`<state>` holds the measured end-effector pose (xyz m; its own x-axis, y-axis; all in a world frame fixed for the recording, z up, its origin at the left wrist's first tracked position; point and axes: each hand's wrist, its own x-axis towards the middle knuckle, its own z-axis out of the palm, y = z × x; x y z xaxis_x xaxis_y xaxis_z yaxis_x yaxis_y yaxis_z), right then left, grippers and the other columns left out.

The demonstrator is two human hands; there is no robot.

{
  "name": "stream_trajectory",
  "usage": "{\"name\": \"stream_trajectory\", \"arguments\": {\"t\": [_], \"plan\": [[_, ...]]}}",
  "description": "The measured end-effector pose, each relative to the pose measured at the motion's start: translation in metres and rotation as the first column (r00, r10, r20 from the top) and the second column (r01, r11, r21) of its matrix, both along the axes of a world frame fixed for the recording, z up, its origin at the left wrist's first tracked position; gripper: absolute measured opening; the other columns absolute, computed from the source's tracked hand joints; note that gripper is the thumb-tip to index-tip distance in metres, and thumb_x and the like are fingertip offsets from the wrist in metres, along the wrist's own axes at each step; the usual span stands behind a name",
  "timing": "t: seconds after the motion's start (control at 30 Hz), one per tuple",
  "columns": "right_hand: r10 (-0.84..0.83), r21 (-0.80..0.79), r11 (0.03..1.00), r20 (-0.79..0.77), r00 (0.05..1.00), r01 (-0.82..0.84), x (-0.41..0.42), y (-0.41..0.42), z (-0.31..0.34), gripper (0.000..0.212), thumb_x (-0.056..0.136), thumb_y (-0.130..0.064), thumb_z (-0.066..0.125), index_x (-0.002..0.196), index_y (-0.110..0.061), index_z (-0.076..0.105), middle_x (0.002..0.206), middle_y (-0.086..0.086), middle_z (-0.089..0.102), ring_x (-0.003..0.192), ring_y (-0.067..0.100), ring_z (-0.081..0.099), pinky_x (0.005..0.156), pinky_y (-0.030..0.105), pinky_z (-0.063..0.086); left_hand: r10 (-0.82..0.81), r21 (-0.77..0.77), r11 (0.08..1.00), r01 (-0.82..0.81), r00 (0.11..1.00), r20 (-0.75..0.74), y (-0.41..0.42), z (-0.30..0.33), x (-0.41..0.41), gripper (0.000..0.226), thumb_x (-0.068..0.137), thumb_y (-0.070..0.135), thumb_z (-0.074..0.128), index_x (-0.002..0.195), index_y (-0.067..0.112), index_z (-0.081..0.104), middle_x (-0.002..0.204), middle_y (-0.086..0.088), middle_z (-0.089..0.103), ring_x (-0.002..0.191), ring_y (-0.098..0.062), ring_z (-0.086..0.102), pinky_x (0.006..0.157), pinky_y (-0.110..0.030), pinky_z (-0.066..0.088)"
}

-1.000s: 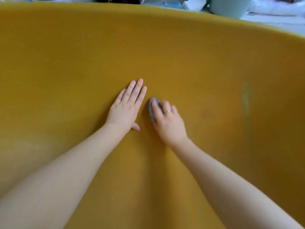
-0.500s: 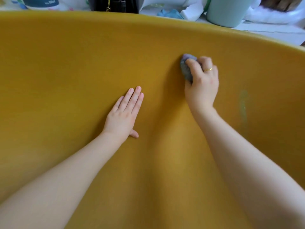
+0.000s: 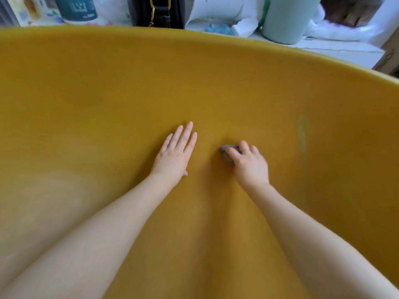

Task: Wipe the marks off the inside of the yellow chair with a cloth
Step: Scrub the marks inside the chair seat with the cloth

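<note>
Cloth (image 3: 226, 152) — in right hand (image 3: 250, 165)

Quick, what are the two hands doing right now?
Left hand: open, fingers straight, resting flat on the yellow chair.
Right hand: fingers curled round the cloth, pressing it on the chair.
</note>
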<state>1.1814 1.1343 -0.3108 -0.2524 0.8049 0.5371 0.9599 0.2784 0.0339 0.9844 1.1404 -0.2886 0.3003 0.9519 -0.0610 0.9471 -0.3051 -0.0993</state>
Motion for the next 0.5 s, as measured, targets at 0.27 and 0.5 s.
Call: {"name": "stream_trajectory", "arguments": {"t": [0.27,0.5], "plan": [[-0.21,0.077,0.97,-0.212,0.955,0.23,0.043,0.011,0.004,0.039,0.064,0.01,0.055,0.094,-0.01,0.068,0.1,0.017,0.062,0.064,0.034,0.051,0.045,0.029,0.042,-0.037,-0.098,0.994,0.036,0.999,-0.008,-0.008,-0.031,0.021,0.125,0.07,0.053,0.071,0.146,0.016,-0.02,0.149,-0.01,-0.034,0.141,-0.027,-0.024,0.117,-0.037,-0.001],[-0.028,-0.282,0.96,-0.081,0.996,0.004,-0.019,-0.069,-0.044,0.025,0.066,-0.009,0.045,0.076,-0.018,0.067,0.074,0.005,0.058,0.052,0.025,0.05,0.038,0.02,0.027,-0.014,-0.087,0.996,0.012,1.0,-0.018,-0.012,-0.026,0.023,0.124,0.069,0.053,0.072,0.147,0.018,-0.017,0.151,-0.009,-0.031,0.142,-0.025,-0.019,0.117,-0.035,0.002]]}}
